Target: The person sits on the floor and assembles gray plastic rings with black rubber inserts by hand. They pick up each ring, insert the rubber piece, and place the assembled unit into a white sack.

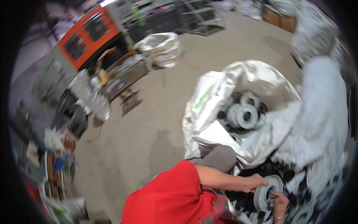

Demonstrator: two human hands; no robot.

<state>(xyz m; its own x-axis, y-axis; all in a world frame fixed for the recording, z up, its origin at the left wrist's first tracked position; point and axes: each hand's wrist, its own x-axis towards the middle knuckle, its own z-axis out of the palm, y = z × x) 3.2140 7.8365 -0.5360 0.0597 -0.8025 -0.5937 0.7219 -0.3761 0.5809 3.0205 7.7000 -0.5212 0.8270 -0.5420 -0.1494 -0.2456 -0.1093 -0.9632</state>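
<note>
At the lower right, a light grey, ring-shaped plastic spool is tilted on its side, its round opening facing my right hand. My left hand closes on the spool's upper rim. My right hand is curled at the opening, fingertips at its inner edge. Whether it also pinches a small tool is too blurred to tell. Below and around both hands lie black scraps and more grey spools. A large white woven sack stands open just ahead, with several grey spools piled inside.
Tall stuffed white sacks crowd the right side. Across the concrete floor stand another white sack and an orange-and-grey machine. A small metal frame sits left of centre. Cardboard boxes are at the far right.
</note>
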